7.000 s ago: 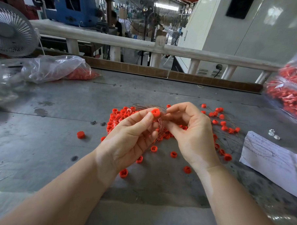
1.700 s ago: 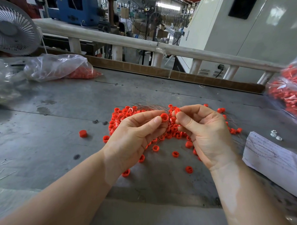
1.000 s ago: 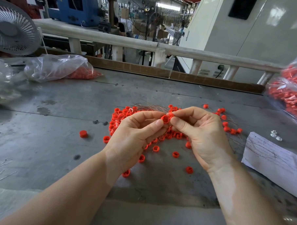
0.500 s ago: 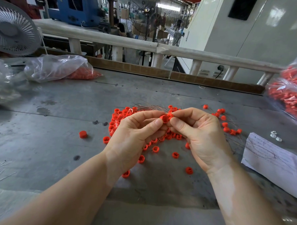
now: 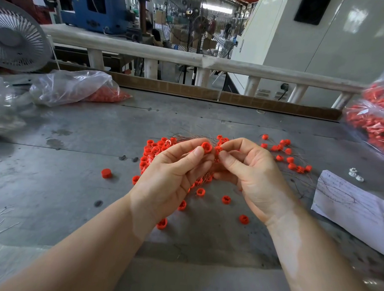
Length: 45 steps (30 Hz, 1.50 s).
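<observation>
Above the pile (image 5: pixel 152 153), both hands (image 5: pixel 171 175) (image 5: pixel 250 174) pinch 2 red caps (image 5: pixel 206 147) (image 5: pixel 218 149).

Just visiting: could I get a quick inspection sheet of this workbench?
Surface: grey metal bench, stained and scuffed.
Job's things: left hand pinches a red cap; right hand pinches a second red cap; cap pile and thin wires lie behind them.
Clutter: loose caps scattered; left bag and right bag of red parts; paper sheet; white nuts.
Hands: both raised over the bench, fingers curled on caps.
Cables: power cord at a socket beyond the railing.
Surroundings: desk fan, pedestal fan, blue machine, white cabinet.
</observation>
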### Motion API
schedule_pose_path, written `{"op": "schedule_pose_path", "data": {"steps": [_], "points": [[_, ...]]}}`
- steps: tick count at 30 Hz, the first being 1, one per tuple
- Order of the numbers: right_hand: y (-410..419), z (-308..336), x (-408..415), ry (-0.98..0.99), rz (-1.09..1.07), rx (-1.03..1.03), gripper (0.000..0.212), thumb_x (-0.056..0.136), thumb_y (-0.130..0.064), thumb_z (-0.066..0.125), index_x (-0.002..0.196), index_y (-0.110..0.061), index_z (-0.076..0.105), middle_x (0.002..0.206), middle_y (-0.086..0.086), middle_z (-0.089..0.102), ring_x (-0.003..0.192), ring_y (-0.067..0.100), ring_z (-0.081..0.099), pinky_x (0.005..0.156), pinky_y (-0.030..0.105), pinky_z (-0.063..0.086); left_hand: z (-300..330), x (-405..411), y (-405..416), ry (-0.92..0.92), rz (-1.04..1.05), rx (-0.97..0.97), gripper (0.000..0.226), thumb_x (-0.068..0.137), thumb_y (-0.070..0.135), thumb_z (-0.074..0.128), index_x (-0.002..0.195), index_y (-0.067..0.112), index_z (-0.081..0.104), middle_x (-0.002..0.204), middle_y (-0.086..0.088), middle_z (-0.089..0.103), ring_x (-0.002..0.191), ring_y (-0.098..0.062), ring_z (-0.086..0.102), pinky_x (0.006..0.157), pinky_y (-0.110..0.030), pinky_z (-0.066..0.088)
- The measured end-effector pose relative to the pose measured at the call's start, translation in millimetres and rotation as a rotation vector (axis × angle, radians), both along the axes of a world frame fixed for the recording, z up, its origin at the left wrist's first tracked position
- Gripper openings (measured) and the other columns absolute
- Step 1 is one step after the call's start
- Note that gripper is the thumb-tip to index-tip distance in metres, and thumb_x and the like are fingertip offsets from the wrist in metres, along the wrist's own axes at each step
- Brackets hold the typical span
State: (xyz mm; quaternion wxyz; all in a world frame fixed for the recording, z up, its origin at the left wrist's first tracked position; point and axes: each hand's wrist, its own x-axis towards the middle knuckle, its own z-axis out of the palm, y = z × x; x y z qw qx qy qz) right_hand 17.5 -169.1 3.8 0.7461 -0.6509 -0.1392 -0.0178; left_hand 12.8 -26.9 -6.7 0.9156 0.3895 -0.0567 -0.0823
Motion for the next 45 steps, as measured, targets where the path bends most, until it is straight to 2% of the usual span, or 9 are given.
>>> {"op": "schedule_pose_path", "data": {"steps": [5,12,16,20,27,36,45], "points": [[-0.3,-1.5,1.3,-0.015,0.009,0.006,0.006,0.081,-0.007,0.060,0.080,-0.013,0.059,0.066,0.000,0.069,0.062,0.010,0.067,0.055,0.021,0.054,0.8,0.4,-0.8,0.023,-0.012,-0.018,0.018,0.070,0.006,0.059,0.074,0.010,0.077,0.076,-0.007,0.072,0.071,-0.011,0.070,0.060,-0.016,0.055],[-3.6,1.3,1.5,-0.058,-0.079,-0.002,0.021,0.083,0.000,0.061,0.071,-0.018,0.064,0.074,-0.001,0.072,0.064,0.010,0.067,0.051,0.018,0.049,2.3,0.1,1.5,0.049,-0.018,-0.042,0.019,0.069,0.006,0.059,0.073,0.009,0.077,0.074,-0.006,0.072,0.067,-0.010,0.070,0.059,-0.017,0.055],[-1.0,-1.3,1.7,-0.003,0.024,0.003,0.018,0.085,-0.002,0.058,0.075,-0.016,0.060,0.068,0.000,0.068,0.063,0.013,0.067,0.052,0.020,0.051,2.2,0.1,1.7,0.060,-0.030,-0.047,0.019,0.069,0.006,0.059,0.074,0.009,0.077,0.076,-0.008,0.073,0.068,-0.011,0.070,0.060,-0.017,0.056],[-0.2,-2.8,2.4,0.036,0.095,0.033,0.012,0.087,-0.004,0.055,0.079,-0.013,0.057,0.071,0.006,0.069,0.066,0.018,0.068,0.056,0.023,0.054,1.5,0.9,2.5,0.064,-0.031,-0.062,0.019,0.070,0.006,0.058,0.074,0.010,0.077,0.074,-0.006,0.072,0.068,-0.011,0.070,0.059,-0.016,0.055],[-0.9,-3.5,3.6,-0.076,-0.036,-0.065,0.017,0.087,0.001,0.056,0.077,-0.013,0.057,0.061,-0.001,0.065,0.057,0.010,0.063,0.052,0.019,0.051,1.3,0.9,1.5,0.069,-0.021,-0.010,0.018,0.068,0.005,0.059,0.070,0.010,0.076,0.073,-0.006,0.072,0.068,-0.010,0.070,0.060,-0.016,0.055],[-0.8,-3.2,2.4,-0.143,-0.103,-0.136,0.018,0.087,0.000,0.060,0.078,-0.015,0.058,0.060,-0.003,0.066,0.058,0.007,0.064,0.054,0.019,0.051,1.8,-0.6,0.1,0.078,-0.016,0.027,0.016,0.064,0.002,0.061,0.073,0.007,0.074,0.071,-0.008,0.071,0.062,-0.011,0.069,0.058,-0.017,0.056],[0.8,-3.3,2.0,-0.179,-0.145,-0.191,0.020,0.086,0.000,0.061,0.076,-0.018,0.059,0.059,-0.006,0.065,0.056,0.005,0.061,0.052,0.018,0.049,1.7,-0.4,1.4,0.059,-0.054,0.050,0.022,0.066,0.002,0.060,0.079,0.009,0.077,0.078,-0.007,0.073,0.071,-0.011,0.071,0.063,-0.016,0.056]]}}
